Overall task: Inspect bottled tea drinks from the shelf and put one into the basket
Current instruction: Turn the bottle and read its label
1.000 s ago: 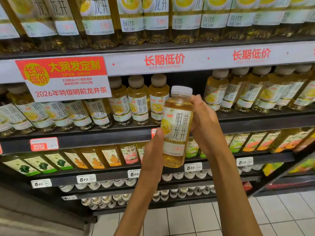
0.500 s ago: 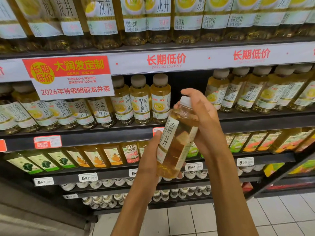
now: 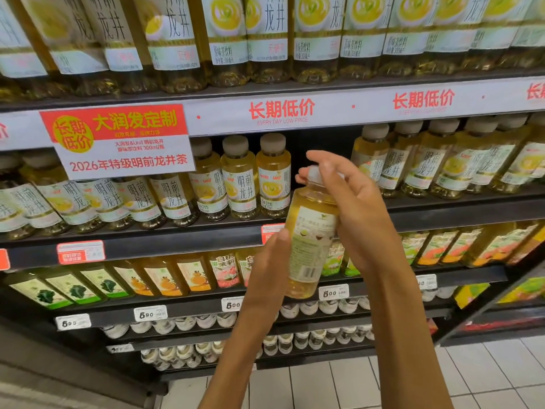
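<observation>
Gripped between both my hands, left hand (image 3: 269, 261) low, right hand (image 3: 358, 214) high, tea bottle (image 3: 311, 240) tilts before the shelf (image 3: 177, 240).

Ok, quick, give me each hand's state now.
Left hand: closed on the lower part of the tea bottle.
Right hand: on the same bottle's upper part, fingers partly spread.

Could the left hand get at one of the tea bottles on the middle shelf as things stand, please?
Probably not at once: the left hand is holding the tea bottle together with the right hand, though the shelf bottles stand unobstructed.
</observation>
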